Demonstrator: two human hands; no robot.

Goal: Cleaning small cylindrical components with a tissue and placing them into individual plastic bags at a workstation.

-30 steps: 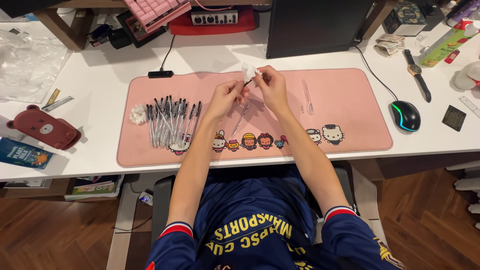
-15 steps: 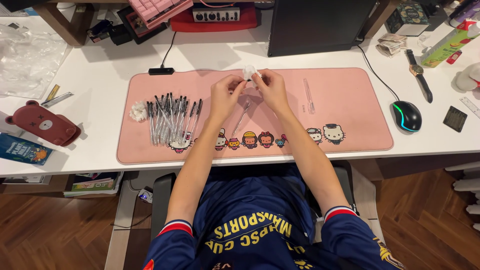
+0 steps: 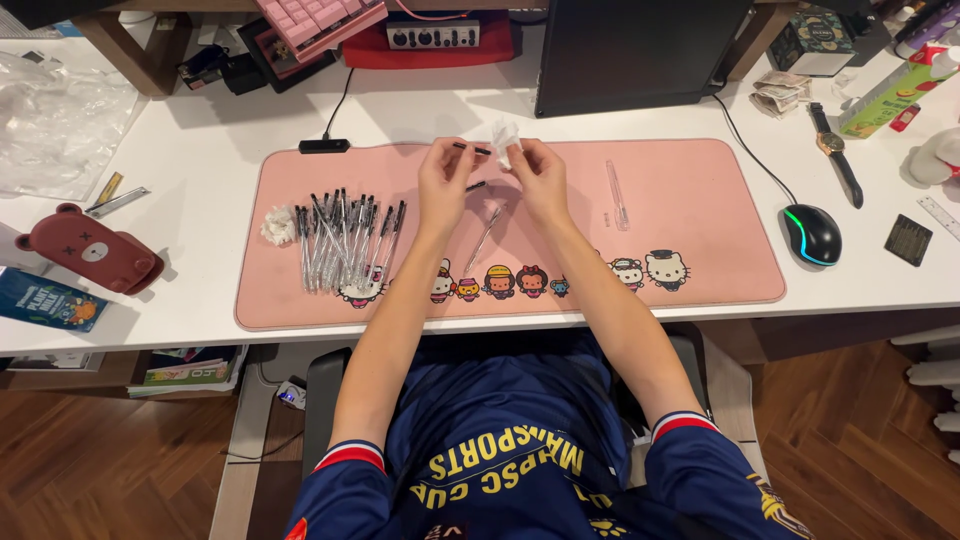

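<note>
From the head camera, a white desk (image 3: 200, 160) carries a pink desk mat (image 3: 700, 200) with cartoon figures along its near edge. No container on it shows its contents; a crumpled clear plastic bag (image 3: 60, 110) lies at the desk's far left corner, and what it holds, if anything, cannot be told.

Since the earlier frames the two hands have drawn slightly apart and lifted a little toward the mat's far edge; the row of pens has not moved.

The left hand (image 3: 445, 185) is raised over the mat's far middle, fingers pinched on a thin dark pen part (image 3: 470, 148) held roughly level. The right hand (image 3: 535, 180), just beside it, grips a small white tissue (image 3: 505, 140) between fingertips. Both forearms reach straight out from the body, wrists bent upward.

Under the hands lies a clear pen barrel (image 3: 485, 238), slanted. A row of black-capped pens (image 3: 345, 240) sits toward the mat's left edge, with a white wad (image 3: 277, 225) beside it. Another clear pen tube (image 3: 617, 195) rests toward the mat's right. A computer mouse (image 3: 810, 233) sits off the mat's right edge.
</note>
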